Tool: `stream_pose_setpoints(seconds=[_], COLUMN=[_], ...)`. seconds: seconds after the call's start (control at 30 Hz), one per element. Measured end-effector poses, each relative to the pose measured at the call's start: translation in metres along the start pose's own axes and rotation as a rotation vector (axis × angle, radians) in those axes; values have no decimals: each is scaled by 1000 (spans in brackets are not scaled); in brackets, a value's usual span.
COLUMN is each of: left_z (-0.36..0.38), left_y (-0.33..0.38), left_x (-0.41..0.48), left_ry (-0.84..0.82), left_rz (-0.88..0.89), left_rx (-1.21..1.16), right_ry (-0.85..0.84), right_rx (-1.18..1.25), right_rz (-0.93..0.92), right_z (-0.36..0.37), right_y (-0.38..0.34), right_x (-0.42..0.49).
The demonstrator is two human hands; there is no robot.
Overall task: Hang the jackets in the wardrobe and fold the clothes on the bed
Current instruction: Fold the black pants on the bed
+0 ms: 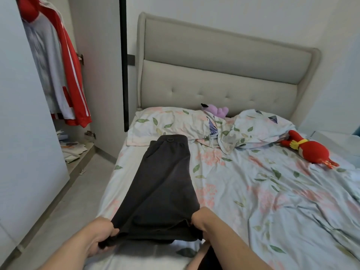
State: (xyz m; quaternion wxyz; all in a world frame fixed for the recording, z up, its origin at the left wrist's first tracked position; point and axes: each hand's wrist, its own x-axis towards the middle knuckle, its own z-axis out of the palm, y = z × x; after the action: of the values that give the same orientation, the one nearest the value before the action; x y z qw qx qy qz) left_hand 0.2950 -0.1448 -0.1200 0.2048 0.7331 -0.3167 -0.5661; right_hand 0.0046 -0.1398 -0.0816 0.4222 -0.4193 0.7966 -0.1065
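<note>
Gripping the near hem of the dark grey trousers point(165, 182), left hand point(101, 236) and right hand point(202, 219) each had fingers curled tight on one hem corner, at the near edge of the bed point(253, 191). Trousers lay flat along the bed's left side, waistband touching the pillow point(165, 121) at the bed's head. Red-and-white jacket point(64, 75) hung in the wardrobe point(93, 94) left of the bed. Red plush toy point(309, 151) lay on the bed's right side, purple plush point(216, 111) at its head

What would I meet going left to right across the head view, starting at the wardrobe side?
In order: red-and-white jacket hanging → dark grey garment laid out on the bed → purple soft toy → red soft toy.
</note>
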Motion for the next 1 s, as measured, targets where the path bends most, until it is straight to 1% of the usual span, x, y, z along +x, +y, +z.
stream_pose_setpoints(seconds=[0.03, 0.07, 0.13, 0.2, 0.27, 0.33, 0.4, 0.47, 0.5, 0.53, 0.57, 0.6, 0.67, 0.8, 0.87, 0.9, 1.0], left_z=[-1, -1, 0, 1, -2, -4, -6, -9, -12, -14, -17, -18, -14, -5, -4, -4, -5], left_y=[-2, -3, -2, 2, 6, 11, 17, 22, 23, 24, 25, 25, 25, 26, 23, 22, 21], left_x=[-5, -10, -16, -22, -24, -26, -27, -26, -25, -24, -24, -22, -17, -5, 1, 3, 8], left_ry=[14, 24, 23, 15, 73, 96, 43, -38, -93, -151, -196, -220, -212, -72, 80, 165, 352], left_rz=[1, 5, 25, 123, 253, 342, 340, 294, 274, 268, 275, 298, 359, 425, 466, 514, 690], left_rx=[7, 14, 11, -38, -65, -134, -335, -611, -736, -826, -880, -889, -836, -695, -572, -476, -174], right_ry=[-17, -36, -30, -22, -50, -16, 36, -48, -104, -157, -183, -172, -83, 137, 241, 279, 384], right_rx=[-90, -115, -72, 89, 288, 461, 682, 987, 1078, 1094, 1040, 955, 809, 694, 666, 656, 609], right_rz=[-41, -59, -85, -137, -174, -191, -166, -106, -142, -225, -321, -406, -496, -430, -385, -387, -444], right_z=[2, 3, 5, 3, 3, 1, -2, -7, -9, -11, -10, -9, -5, 1, 2, 2, 3], right_y=[-1, -2, -1, 3, 3, 1, -4, -7, -7, -7, -7, -6, -7, -7, -7, -7, -10], right_x=[-5, -8, -13, -15, -20, -21, -20, -21, -23, -25, -25, -24, -20, -7, 0, 4, 11])
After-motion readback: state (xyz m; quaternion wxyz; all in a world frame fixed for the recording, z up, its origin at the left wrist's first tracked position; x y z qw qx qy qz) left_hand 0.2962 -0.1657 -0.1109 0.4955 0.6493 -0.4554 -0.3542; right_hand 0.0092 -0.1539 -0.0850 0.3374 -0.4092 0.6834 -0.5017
